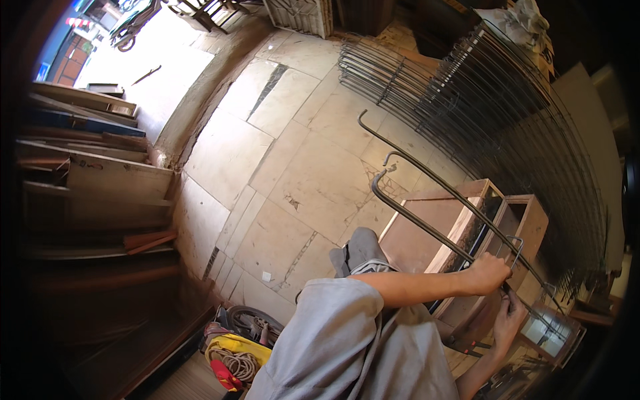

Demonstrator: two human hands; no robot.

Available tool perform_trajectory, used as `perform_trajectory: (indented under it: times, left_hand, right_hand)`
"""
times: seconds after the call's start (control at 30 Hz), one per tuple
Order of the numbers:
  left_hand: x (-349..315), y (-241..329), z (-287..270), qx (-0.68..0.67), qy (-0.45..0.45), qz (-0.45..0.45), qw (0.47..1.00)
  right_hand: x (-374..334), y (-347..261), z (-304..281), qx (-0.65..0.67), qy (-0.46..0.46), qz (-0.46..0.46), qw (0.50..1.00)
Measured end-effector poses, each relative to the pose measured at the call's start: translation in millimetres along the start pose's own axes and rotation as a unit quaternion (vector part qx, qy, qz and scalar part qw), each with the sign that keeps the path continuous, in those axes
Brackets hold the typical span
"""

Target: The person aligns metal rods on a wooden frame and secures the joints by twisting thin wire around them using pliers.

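Observation:
Long metal rods (427,228) with hooked ends stretch from mid-floor toward the lower right, across a wooden box frame (467,217). My left hand (490,274) is closed around the nearest rod. Just below it, my right hand (509,312) has its fingers bent against the same rod, pinched at a spot where anything small is hidden. A bent wire loop (517,252) stands at the farther rod beside my left hand. Farther down the rods, more thin bent wire shows near a small framed glass pane (548,331).
A large mesh of thin dark bars (460,87) leans along the right. Stacked boards (100,180) line the left side. A yellow bag with coiled rope (240,357) lies by my leg. Tiled floor (300,167) spreads ahead toward a bright doorway sill (213,80).

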State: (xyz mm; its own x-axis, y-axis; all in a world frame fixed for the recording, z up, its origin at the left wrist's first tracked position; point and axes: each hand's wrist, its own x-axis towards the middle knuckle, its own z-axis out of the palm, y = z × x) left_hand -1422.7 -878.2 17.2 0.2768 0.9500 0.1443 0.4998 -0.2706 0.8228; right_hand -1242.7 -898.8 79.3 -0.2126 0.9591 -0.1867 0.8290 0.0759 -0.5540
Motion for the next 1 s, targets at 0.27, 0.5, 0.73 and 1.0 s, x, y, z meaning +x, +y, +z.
perform_trajectory:
  times: [0.27,0.5,0.73,1.0]
  left_hand:
    - [13,-10,0,0.044,-0.101,-0.044,0.993]
    - [15,3,-22,-0.006,-0.092,-0.029,0.995]
    - [13,4,-24,-0.009,-0.106,0.019,0.994]
    - [9,7,-25,0.024,-0.095,0.008,0.995]
  right_hand:
    - [1,-25,0,-0.06,0.032,0.02,0.998]
    - [0,-47,-16,-0.194,0.048,-0.09,0.976]
    - [1,-52,-24,-0.201,0.028,-0.11,0.973]
    - [-2,-46,-20,-0.221,0.019,-0.085,0.971]
